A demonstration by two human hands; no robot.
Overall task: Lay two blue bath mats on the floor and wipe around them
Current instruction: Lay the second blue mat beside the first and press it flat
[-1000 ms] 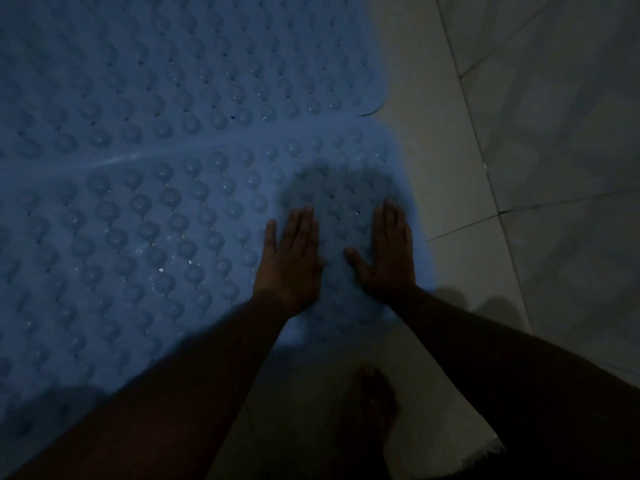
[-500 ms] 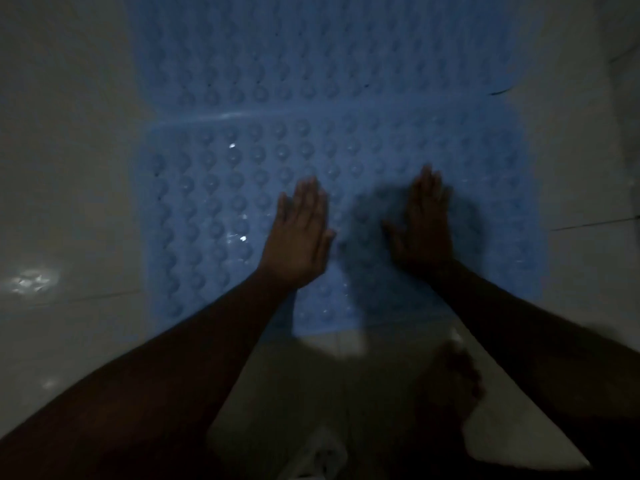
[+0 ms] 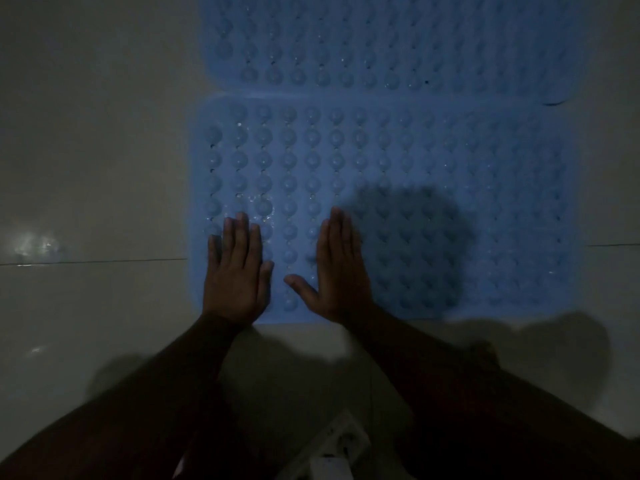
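Two blue bath mats covered in round bumps lie flat on the pale tiled floor. The near mat point(image 3: 502, 188) fills the middle of the view. The far mat point(image 3: 398, 39) lies just beyond it, their edges meeting. My left hand point(image 3: 237, 271) rests flat, palm down, on the near mat's front left corner. My right hand point(image 3: 337, 271) lies flat beside it, fingers together and thumb out, also near the mat's front edge. Neither hand holds anything. A round dark shadow falls on the near mat right of my right hand.
Glossy pale floor tiles point(image 3: 86, 168) with grout lines spread left and right of the mats. A white power strip point(image 3: 332, 448) lies on the floor near the bottom edge, between my forearms. The scene is dim.
Both hands have slid from the near mat's right side toward its front left corner, staying flat on it. The view has shifted left, so the floor left of the mats now shows.
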